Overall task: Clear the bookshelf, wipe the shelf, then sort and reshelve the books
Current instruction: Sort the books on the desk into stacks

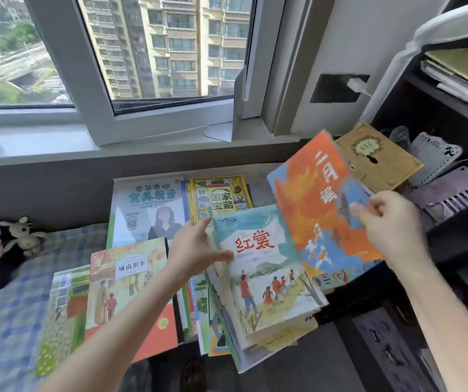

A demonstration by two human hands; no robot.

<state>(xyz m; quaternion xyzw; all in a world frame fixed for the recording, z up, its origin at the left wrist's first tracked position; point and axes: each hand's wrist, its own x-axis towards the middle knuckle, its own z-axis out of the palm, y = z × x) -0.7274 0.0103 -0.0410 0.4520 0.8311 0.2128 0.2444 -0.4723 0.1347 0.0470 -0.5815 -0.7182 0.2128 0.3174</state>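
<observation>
Reference middle book stack (pixel 266 267), raised book (pixel 320 205) over its right side, two overlapping books (pixel 125 278) left on bed (pixel 6 306), two flat books (pixel 148 205) behind, window sill (pixel 43 142) further behind, bookshelf (pixel 439 94) right, plush toys (pixel 9 236) far left.

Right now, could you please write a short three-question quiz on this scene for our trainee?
1. True or false: the right hand pinches the orange-covered paperback book.
2. The left hand touches which? A: the pale blue book with a red title; B: a grey plush rabbit; C: a white desk lamp.
3. Fill in: the white charger is plugged into the dark wall ____.
Key: 1 true; 2 A; 3 socket.
</observation>
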